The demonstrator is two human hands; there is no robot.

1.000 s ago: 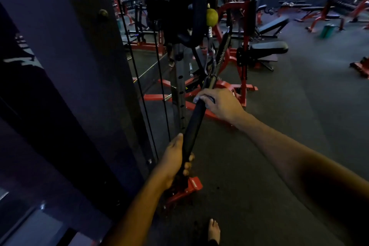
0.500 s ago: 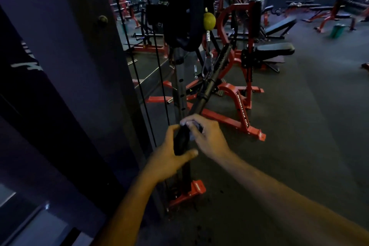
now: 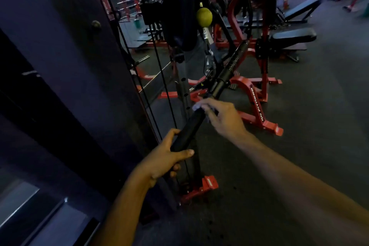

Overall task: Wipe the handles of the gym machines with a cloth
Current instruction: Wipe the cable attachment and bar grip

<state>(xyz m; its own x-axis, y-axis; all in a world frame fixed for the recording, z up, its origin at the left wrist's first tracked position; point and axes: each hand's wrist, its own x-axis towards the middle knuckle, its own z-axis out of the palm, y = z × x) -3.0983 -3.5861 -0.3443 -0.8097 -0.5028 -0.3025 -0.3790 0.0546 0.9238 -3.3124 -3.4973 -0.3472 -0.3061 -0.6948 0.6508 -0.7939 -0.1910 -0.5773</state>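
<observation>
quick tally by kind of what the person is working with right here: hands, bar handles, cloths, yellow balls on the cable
hands: 2 (left hand, right hand)
bar handle: 1
cloth: 1
yellow ball: 1
total: 5

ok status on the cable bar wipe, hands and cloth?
Left hand grips bar at its near end. Right hand pinches cloth against bar, mid-length. Nothing in the way.
</observation>
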